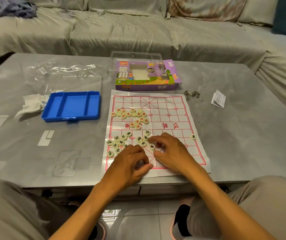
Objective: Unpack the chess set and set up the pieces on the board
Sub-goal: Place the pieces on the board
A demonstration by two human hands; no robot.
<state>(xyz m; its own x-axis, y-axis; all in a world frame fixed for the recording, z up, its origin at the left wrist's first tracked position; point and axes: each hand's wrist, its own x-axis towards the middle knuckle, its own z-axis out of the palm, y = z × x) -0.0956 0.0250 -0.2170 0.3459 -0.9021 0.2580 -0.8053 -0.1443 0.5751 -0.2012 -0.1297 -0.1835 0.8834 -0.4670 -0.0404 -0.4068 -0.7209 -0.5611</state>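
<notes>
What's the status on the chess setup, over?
Left hand pinching a piece at near board edge; right hand curled over black-lettered round pieces. Red-lettered pieces heaped unsorted on white paper board. Nothing in the way.

So the person at the table has both forearms bare, no sleeves showing anywhere up to where the picture cuts off, no watch, no rings or bracelets that I can make out. The left hand [131, 161] and right hand [170, 151] are bare too, short plain nails as far as I can tell. Down at 7 and 4 o'clock you get loose grey-beige fabric trousers [12, 208] over the knees, a bit creased. On the feet there are pale pink slippers [177, 220] with dark insides, at about 5 o'clock.
</notes>
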